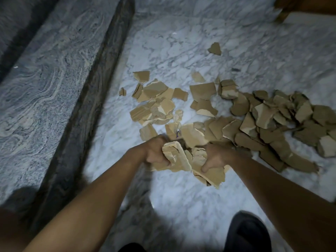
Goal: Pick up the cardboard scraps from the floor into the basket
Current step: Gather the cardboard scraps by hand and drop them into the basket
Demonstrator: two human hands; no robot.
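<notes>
Head view, looking straight down: there's a bunch of cardboard scraps (189, 160) squeezed between both hands, lifted just clear of the marble floor (181, 206) as far as I can tell. The left hand (156, 153) has its fingers curled round the left end of the bunch. The right hand (216, 158) clamps the other end, thumb pressed flat on the face of the biggest piece. The bunch runs roughly left to right between the two palms, with its lowest flap poking down toward the person's feet.

The thing the next move hangs on, I reckon: the basket isn't in shot anywhere, so I can't say which way the load has to travel. What does show is the loose scraps (263, 122), lying just beyond the knuckles in a long band. It runs left to right, sagging a bit lower at the right end, where it's thickest. So the right hand is nearer the big heap and the left is nearer the thinner patch. A lone scrap (215, 48) sits well apart, farther out.

Further out, a grey stone step (54, 79) runs along the left, and a dark shoe (249, 231) is near the bottom edge.
</notes>
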